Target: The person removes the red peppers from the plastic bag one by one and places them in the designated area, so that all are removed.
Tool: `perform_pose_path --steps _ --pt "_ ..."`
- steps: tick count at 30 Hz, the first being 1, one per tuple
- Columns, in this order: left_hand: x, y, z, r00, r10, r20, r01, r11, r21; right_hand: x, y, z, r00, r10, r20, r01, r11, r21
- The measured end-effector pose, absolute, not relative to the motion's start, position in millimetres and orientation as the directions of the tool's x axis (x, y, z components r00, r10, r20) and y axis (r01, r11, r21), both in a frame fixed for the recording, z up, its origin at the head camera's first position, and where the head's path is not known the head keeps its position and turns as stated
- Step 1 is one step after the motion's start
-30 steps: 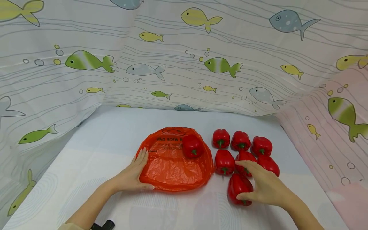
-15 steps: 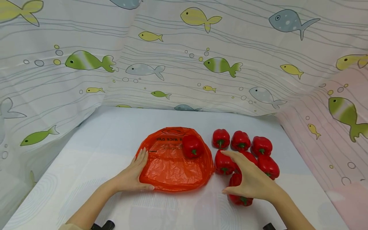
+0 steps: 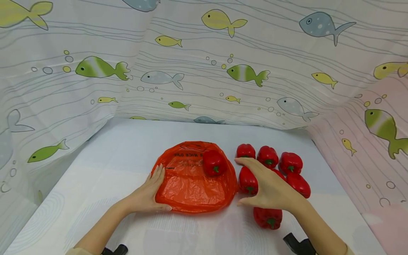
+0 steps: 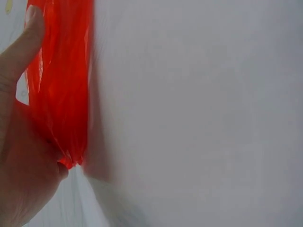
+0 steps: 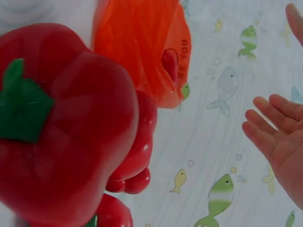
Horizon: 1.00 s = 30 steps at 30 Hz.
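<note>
An orange-red plastic bag (image 3: 194,193) with printed lettering stands with its mouth spread, and one red bell pepper (image 3: 214,163) lies in it. Against the bag's left side rests my left hand (image 3: 145,194), fingers extended and thumb at the front rim; the left wrist view shows the hand beside the bag wall (image 4: 64,90). My right hand (image 3: 271,186), fingers spread and holding nothing, hovers over a bell pepper (image 3: 248,180) right of the bag, partly hiding others. Just in front of that hand is another bell pepper (image 3: 268,217), large in the right wrist view.
Several more red bell peppers sit behind and right of my right hand, among them a back one (image 3: 290,163) and a right one (image 3: 298,185). A fish-print curtain (image 3: 204,67) surrounds the white table (image 3: 127,141) at the back and sides.
My right hand has moved left and slightly away from me, from the front pepper to the pepper closest to the bag. The left hand and the bag have stayed in place.
</note>
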<state>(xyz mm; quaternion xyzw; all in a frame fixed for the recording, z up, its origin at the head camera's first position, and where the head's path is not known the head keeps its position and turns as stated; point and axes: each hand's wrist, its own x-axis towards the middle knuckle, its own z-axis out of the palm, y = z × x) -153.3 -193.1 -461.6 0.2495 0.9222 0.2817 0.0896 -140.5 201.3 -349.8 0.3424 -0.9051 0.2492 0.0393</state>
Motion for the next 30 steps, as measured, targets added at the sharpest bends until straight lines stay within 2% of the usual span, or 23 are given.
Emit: perform_pose_path --steps 6,13,21,30 --pt "-153 -193 -461 -0.861 0.508 -0.025 0.405 0.714 0.571 -148 192 -343 -0.743 -0.621 0.250 -0.657 0.607 -0.447" --pt "-152 -192 -459 -0.859 0.512 -0.028 0.405 0.711 0.575 -161 173 -335 -0.736 -0.646 0.202 -0.648 0.589 -0.483" --pt "-152 -192 -459 -0.861 0.508 -0.026 0.404 0.713 0.573 -178 152 -332 -0.686 -0.704 0.184 -0.679 0.528 -0.510" --pt "-152 -192 -463 -0.858 0.513 -0.017 0.415 0.713 0.565 -194 134 -328 -0.631 -0.743 0.222 -0.721 0.457 -0.521"
